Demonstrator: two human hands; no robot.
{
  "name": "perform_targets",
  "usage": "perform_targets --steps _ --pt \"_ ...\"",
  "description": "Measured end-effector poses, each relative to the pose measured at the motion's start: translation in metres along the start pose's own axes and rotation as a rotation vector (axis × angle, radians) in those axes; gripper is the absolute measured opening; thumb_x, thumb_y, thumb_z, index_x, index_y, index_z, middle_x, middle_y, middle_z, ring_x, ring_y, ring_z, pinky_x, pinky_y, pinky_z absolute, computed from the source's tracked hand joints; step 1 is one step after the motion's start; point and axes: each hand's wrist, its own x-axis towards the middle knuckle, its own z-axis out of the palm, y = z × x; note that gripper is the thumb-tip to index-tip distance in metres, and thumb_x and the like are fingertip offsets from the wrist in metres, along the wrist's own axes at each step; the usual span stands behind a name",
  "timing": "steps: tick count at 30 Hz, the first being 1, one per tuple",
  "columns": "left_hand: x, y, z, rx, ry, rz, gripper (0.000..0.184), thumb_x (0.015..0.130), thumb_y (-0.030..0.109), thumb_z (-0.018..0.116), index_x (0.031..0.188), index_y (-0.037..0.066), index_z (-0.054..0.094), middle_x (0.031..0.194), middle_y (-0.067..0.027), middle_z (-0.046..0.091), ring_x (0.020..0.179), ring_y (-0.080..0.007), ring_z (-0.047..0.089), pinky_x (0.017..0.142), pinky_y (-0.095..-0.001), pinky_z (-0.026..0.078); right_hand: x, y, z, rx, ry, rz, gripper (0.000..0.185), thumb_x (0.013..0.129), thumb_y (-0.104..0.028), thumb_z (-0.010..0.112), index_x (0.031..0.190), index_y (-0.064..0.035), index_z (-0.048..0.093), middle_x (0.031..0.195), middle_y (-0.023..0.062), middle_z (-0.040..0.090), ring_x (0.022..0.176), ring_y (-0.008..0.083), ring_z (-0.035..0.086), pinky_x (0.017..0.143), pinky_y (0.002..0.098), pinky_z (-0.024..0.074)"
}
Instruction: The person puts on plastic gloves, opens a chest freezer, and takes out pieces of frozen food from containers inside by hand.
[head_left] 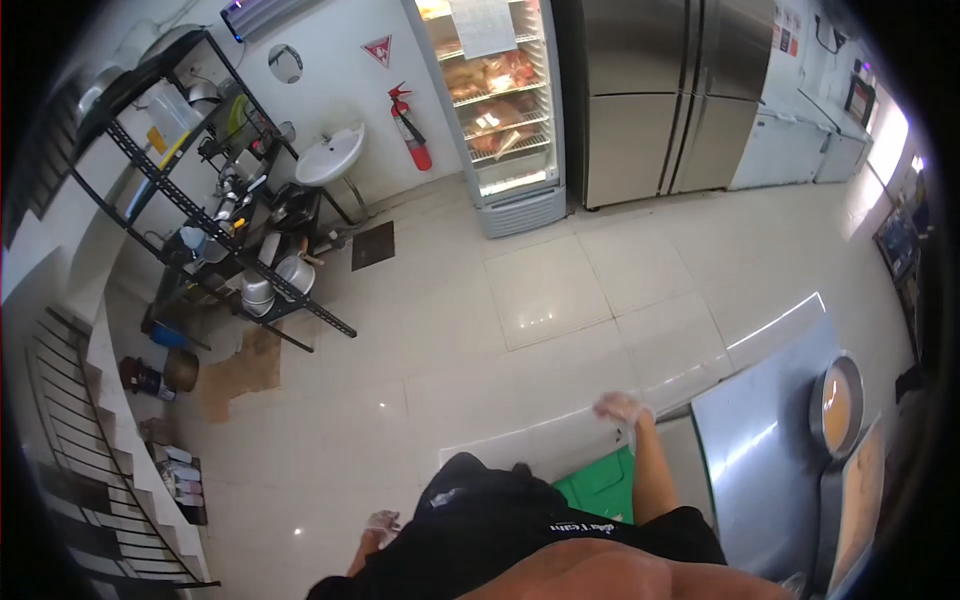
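My left hand (pixel 381 524) hangs low beside my dark clothing (pixel 470 530), fingers loosely parted and nothing visible in them. My right hand (pixel 618 406) is held out in front, its fingers also loose, with no object showing in its grasp. Both wear clear gloves, likely to avoid touching food bare-handed. Nearest my right hand is the green board (pixel 598 484), between my body and the steel table (pixel 745 420), probably there to be within easy reach; I can't tell whether I touch it. The round pan (pixel 817 415) sits near the table's right side, its raised wall seemingly meant to contain the orange liquid (pixel 836 412), just beside a tray (pixel 830 505).
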Motion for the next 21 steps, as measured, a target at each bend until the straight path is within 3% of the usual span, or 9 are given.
perform_targets --steps 3,5,8,10,12,13,16,18,21 --pt "0.027 0.083 -0.044 0.108 -0.063 -0.022 0.042 0.095 0.036 0.057 0.122 0.003 0.055 0.102 -0.0188 0.065 0.093 -0.0286 0.064 0.072 -0.0429 0.056 0.084 -0.11 -0.094 0.0 0.452 -0.033 0.03 0.086 -0.031 0.062 0.093 -0.003 0.067 0.084 0.0136 0.067 0.08 0.0234 0.063 0.072 0.0366 0.0507" --pt "0.062 0.121 -0.077 0.158 -0.134 -0.027 0.04 0.095 0.034 0.057 0.121 0.004 0.055 0.1 -0.0173 0.065 0.091 -0.0274 0.064 0.073 -0.0416 0.056 0.156 -0.093 -0.128 0.129 0.579 -0.207 0.03 0.085 -0.03 0.062 0.095 -0.0028 0.067 0.087 0.0133 0.068 0.08 0.0218 0.063 0.072 0.0349 0.0505" --pt "0.128 0.218 -0.147 0.255 -0.151 -0.021 0.037 0.094 0.033 0.057 0.119 0.005 0.055 0.097 -0.015 0.065 0.088 -0.0257 0.064 0.073 -0.0396 0.055 0.206 -0.097 -0.15 0.345 0.611 -0.024 0.031 0.087 -0.03 0.059 0.099 -0.0027 0.067 0.094 0.0172 0.069 0.086 0.0285 0.065 0.078 0.0391 0.0508" --pt "0.197 0.317 -0.18 0.317 -0.141 0.046 0.035 0.094 0.031 0.056 0.117 0.005 0.056 0.096 -0.0135 0.065 0.086 -0.0246 0.063 0.073 -0.0383 0.055 0.244 -0.032 -0.124 0.124 0.79 0.097 0.032 0.088 -0.033 0.057 0.097 -0.0037 0.067 0.088 0.0152 0.069 0.086 0.03 0.066 0.08 0.039 0.0513" --pt "0.264 0.447 -0.206 0.387 -0.092 0.15 0.033 0.094 0.03 0.056 0.116 0.006 0.056 0.094 -0.012 0.065 0.084 -0.0234 0.063 0.073 -0.037 0.054 0.24 0.039 -0.073 0.137 0.536 0.5 0.047 0.089 -0.042 0.05 0.112 -0.0048 0.066 0.111 0.0179 0.067 0.103 0.0369 0.062 0.089 0.043 0.0489" --pt "0.299 0.517 -0.211 0.405 -0.073 0.223 0.031 0.094 0.029 0.056 0.115 0.006 0.056 0.093 -0.0113 0.065 0.082 -0.0228 0.063 0.073 -0.0364 0.054 0.219 0.085 -0.023 0.013 0.524 0.472 0.049 0.089 -0.043 0.05 0.12 -0.0059 0.062 0.123 0.0193 0.061 0.114 0.0359 0.057 0.097 0.0451 0.0451" --pt "0.368 0.795 -0.17 0.337 -0.096 0.456 0.028 0.094 0.028 0.056 0.113 0.007 0.057 0.09 -0.009 0.064 0.079 -0.0211 0.062 0.074 -0.0344 0.053 0.105 0.08 0.062 0.477 0.467 1.179 0.039 0.081 -0.034 0.062 0.107 -0.0071 0.069 0.116 0.0157 0.066 0.107 0.0332 0.063 0.091 0.0449 0.0498" --pt "0.385 0.949 -0.106 0.188 -0.198 0.63 0.026 0.094 0.026 0.056 0.112 0.007 0.057 0.088 -0.0075 0.064 0.077 -0.0199 0.062 0.074 -0.0331 0.053 0.081 0.1 0.139 0.609 0.534 1.436 0.038 0.078 -0.031 0.067 0.108 -0.0076 0.069 0.12 0.0131 0.065 0.109 0.0309 0.062 0.093 0.0455 0.0488" --pt "0.22 1.09 0.052 -0.241 -0.342 0.881 0.025 0.094 0.029 0.057 0.107 0.008 0.058 0.077 -0.0044 0.06 0.066 -0.0156 0.059 0.065 -0.0296 0.051 0.045 0.08 0.119 0.85 0.442 1.563 0.041 0.082 -0.033 0.063 0.114 -0.0073 0.065 0.122 0.0148 0.064 0.111 0.0317 0.061 0.095 0.0451 0.0474"
